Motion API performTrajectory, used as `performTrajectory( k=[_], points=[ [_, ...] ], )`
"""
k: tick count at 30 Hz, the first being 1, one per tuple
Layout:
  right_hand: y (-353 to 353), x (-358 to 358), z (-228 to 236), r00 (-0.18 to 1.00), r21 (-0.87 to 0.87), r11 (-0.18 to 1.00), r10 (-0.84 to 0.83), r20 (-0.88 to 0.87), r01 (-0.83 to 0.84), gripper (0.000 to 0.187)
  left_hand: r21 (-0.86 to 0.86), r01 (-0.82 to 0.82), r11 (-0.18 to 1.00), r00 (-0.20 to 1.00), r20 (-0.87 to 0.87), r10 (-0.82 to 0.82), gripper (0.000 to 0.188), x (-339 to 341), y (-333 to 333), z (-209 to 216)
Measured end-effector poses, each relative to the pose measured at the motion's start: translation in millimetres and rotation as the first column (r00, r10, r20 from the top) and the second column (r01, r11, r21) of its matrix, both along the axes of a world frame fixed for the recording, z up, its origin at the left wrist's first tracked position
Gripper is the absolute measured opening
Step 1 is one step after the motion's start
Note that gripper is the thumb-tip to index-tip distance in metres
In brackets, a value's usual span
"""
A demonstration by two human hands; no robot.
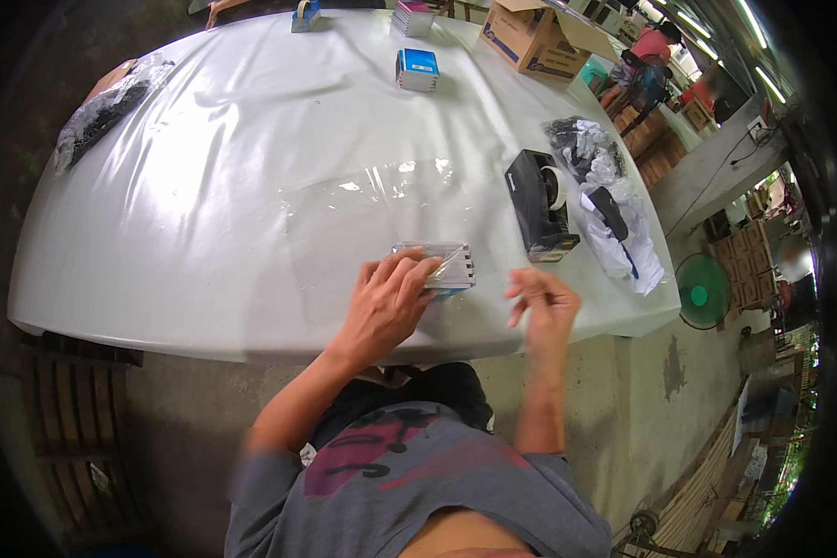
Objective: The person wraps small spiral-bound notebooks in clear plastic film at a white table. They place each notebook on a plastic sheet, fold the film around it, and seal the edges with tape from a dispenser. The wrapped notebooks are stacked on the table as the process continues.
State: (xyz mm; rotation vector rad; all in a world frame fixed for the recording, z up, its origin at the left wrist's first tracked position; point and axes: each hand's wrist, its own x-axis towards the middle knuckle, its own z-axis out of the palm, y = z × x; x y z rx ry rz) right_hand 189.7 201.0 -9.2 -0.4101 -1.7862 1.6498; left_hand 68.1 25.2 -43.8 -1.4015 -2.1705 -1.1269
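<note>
At the near edge of the white-covered table, my left hand (392,296) rests with bent fingers on a small flat stack in clear film (454,264). Pale layered edges show at the stack's right end, and a strip of blue at its near side; my fingers hide its left part. My right hand (547,299) is raised to the right of the stack, apart from it, slightly blurred. Its fingers are half bent and spread, with nothing visible between them. Just beyond that hand stands a black tape dispenser (534,205) with a roll of clear tape (555,188).
Crumpled plastic bags (593,153) lie right of the dispenser, with a dark-handled tool (608,212) on them. Farther off are a blue-topped stack (418,70), a pink-topped stack (412,18), a small blue tape dispenser (305,17) and an open carton (535,42). A person (656,46) sits beyond.
</note>
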Motion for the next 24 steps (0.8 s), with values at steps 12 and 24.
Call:
performTrajectory(
  k=[12,24],
  points=[
    [-64,-35,-18,0.973,-0.529,0.839,0.209,0.101,-0.125,0.03,0.078,0.061,0.995,0.998,0.028,-0.063,0.051,-3,2,-5],
    [-68,-35,-23,0.978,-0.555,0.827,0.183,0.103,-0.096,0.026,-0.046,0.045,0.998,0.996,-0.08,-0.049,0.059,-6,1,-2]
  ],
)
